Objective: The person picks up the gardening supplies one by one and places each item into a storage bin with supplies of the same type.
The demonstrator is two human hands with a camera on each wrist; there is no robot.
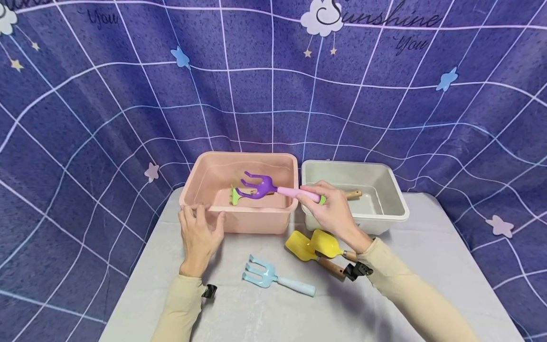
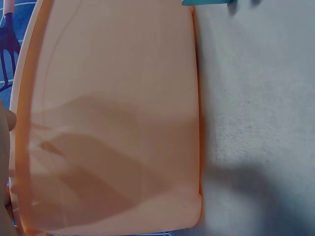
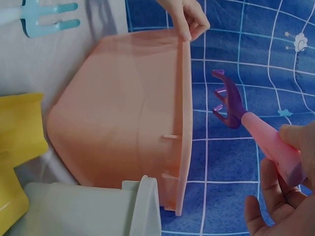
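Note:
My right hand (image 1: 331, 209) holds a small hand rake (image 1: 261, 187) by its pink handle, its purple tines pointing left above the pink bin (image 1: 256, 221). In the right wrist view the thumb and fingers pinch the end of the rake's handle (image 3: 270, 142). My left hand (image 1: 198, 240) grips the bin's front rim near the left corner, fingers over the edge and thumb outside. Inside that bin lies a green-ended tool (image 1: 234, 195), partly hidden behind the rake. The left wrist view shows mostly the bin's outer wall (image 2: 118, 73).
A light grey bin (image 1: 398, 209) stands to the right, with a wooden handle (image 1: 353, 194) inside. In front lie two yellow scoops (image 1: 299, 244) with wooden handles, partly under my right arm, and a light blue rake (image 1: 267, 275). A blue patterned curtain (image 1: 273, 95) hangs behind.

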